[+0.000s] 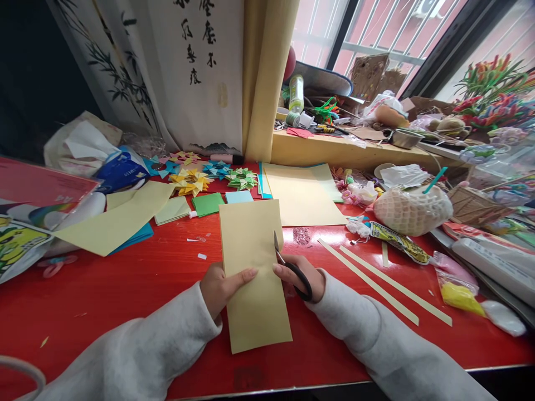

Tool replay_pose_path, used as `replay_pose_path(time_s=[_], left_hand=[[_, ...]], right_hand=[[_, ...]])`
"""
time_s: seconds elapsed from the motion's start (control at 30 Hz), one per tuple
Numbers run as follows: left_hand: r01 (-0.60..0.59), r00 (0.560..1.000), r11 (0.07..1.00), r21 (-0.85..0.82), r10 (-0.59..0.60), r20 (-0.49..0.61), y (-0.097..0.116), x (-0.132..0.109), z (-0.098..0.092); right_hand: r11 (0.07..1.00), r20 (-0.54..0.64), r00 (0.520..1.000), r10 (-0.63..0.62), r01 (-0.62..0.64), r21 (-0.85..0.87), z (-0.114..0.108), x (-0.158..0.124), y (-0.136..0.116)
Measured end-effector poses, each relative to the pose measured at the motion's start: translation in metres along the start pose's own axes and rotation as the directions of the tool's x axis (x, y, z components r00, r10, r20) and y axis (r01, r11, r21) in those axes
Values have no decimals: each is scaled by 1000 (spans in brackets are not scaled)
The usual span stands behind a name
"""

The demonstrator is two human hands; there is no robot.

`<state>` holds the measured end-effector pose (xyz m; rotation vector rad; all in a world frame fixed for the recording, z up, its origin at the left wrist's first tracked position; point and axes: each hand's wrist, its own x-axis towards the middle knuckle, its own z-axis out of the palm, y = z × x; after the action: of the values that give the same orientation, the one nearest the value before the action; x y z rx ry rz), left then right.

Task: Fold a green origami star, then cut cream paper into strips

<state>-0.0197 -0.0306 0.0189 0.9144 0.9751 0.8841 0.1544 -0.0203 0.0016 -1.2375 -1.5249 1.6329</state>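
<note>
A folded sheet of pale yellow paper is held up over the red table. My left hand grips its left edge, thumb on the front face and fingers hidden behind. In my right hand is a pair of black-handled scissors, with fingers closed around the handles. One blade shows in front of the paper near its right edge; the other is hidden. To the right of my right hand, two long cut strips of the same paper lie on the table.
The red table holds folded paper stars, coloured paper squares and a stack of cream sheets at the back. A netted round fruit with a straw and small packets crowd the right. A cluttered sill runs behind.
</note>
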Motion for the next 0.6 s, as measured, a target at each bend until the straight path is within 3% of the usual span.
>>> replay_pose_path(time_s=[0.17, 0.27, 0.6], left_hand=[[2, 999, 1000, -7, -2, 51, -1, 1, -2], [6, 1000, 1000, -4, -5, 28, -3, 2, -3], [8, 1000, 999, 33, -9, 19, -2, 4, -4]], right_hand=[[997, -55, 996, -70, 71, 14, 4, -1, 1], [994, -69, 993, -100, 102, 29, 6, -1, -3], [998, -138, 989, -52, 55, 19, 10, -1, -2]])
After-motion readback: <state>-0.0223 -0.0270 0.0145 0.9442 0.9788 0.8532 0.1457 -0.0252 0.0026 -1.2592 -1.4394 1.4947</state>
